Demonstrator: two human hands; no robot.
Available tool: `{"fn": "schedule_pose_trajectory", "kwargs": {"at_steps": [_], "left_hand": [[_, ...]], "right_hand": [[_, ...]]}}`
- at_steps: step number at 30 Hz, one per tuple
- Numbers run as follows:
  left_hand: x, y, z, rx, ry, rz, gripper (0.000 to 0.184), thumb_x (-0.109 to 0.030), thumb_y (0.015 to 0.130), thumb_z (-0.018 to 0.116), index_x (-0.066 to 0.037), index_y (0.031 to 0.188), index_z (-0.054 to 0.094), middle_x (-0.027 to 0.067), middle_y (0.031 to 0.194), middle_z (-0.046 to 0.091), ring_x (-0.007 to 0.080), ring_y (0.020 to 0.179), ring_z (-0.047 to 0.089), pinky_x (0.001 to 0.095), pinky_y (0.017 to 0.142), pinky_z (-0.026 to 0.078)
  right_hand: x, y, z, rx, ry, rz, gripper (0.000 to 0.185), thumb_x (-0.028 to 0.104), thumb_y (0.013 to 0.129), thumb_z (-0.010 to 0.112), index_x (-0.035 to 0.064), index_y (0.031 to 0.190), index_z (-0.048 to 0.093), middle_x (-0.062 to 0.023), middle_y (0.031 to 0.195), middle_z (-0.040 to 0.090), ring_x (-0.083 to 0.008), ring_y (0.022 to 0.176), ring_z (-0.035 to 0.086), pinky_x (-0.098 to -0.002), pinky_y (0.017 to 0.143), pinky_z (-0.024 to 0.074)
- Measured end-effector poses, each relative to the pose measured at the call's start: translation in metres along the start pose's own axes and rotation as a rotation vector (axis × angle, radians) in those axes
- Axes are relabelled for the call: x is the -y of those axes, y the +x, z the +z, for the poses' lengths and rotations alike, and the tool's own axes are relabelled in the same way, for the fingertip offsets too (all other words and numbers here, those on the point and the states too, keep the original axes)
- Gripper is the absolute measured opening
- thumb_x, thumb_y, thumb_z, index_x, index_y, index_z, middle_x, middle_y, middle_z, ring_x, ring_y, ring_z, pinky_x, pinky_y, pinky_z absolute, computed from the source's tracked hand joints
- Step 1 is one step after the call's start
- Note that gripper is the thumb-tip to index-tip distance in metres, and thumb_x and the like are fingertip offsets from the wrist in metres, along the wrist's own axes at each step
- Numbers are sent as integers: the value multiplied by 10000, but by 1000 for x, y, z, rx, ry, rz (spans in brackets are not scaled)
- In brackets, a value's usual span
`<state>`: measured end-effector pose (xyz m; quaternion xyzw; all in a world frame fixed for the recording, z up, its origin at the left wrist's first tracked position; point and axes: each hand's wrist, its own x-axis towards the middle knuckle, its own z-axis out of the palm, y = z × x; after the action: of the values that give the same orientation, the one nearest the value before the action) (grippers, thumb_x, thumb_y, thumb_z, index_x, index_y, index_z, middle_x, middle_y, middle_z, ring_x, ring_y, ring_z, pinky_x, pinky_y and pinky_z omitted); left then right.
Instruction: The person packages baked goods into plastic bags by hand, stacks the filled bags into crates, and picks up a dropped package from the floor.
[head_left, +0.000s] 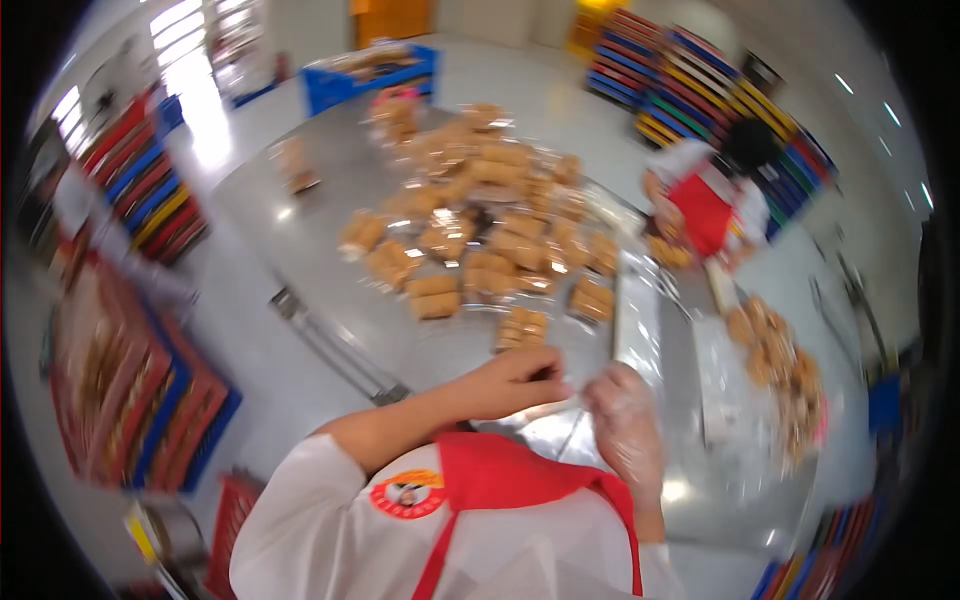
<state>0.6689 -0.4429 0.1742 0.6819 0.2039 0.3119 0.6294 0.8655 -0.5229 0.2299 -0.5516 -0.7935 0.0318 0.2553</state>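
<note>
My left hand, bare, is curled with its fingertips pinched together, close to my right hand in a clear plastic glove. The gloved fingers are also bent and closed. What either hand holds is too small and blurred to tell. Just beyond my left hand lies a clear pack of brown rolls. Farther up the metal table is a wide pile of similar packs. A white strip runs along the table's ridge, beyond my right hand.
Across the table at the right, a person in a red apron handles brown pieces. More brown pieces lie at the right. A blue crate stands at the far end. Stacked colored trays and another person are at the left.
</note>
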Motion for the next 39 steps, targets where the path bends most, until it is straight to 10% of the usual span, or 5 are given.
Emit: {"fn": "schedule_pose_trajectory", "kwargs": {"at_steps": [6, 20, 27, 33, 39], "left_hand": [[-2, -4, 8, 168, -495, -106, 186, -201, 951, 643, -50, 970, 535, 9, 919, 535, 95, 838, 556, 254, 694, 468], [1, 0, 15, 248, -22, 35, 134, -144, 974, 593, -14, 968, 561, 30, 885, 589, 116, 787, 589, 273, 706, 480], [7, 5, 17, 200, 41, 8, 76, -32, 849, 634, -2, 917, 616, 51, 911, 632, 143, 843, 613, 276, 757, 510], [24, 12, 9, 72, -392, 30, 92, 66, 781, 555, -19, 785, 520, 73, 909, 567, 120, 774, 567, 215, 656, 459], [5, 20, -13, 39, 454, 465, 331, 102, 728, 524, 9, 1030, 620, 152, 1122, 551, 222, 878, 596, 317, 756, 499]], "right_hand": [[-1, -6, -4, -96, 216, 55, 157, -62, 747, 617, 30, 874, 603, -138, 840, 572, -345, 807, 588, -434, 683, 478], [-6, -22, 16, -80, 322, 259, 112, -1, 914, 560, 32, 1010, 609, -164, 995, 570, -357, 859, 609, -413, 747, 505], [6, -26, 36, 19, 1191, 405, 657, 0, 917, 645, 127, 1482, 336, -89, 1148, 569, -173, 1007, 587, -322, 883, 515], [4, -34, 43, -140, 1045, 674, 367, 76, 921, 666, 61, 1253, 511, -32, 987, 553, -103, 840, 537, -266, 725, 485], [-5, -38, 34, -275, 1053, 845, 212, 4, 912, 632, 47, 1099, 542, -4, 907, 541, -69, 765, 485, -232, 669, 418]]}}
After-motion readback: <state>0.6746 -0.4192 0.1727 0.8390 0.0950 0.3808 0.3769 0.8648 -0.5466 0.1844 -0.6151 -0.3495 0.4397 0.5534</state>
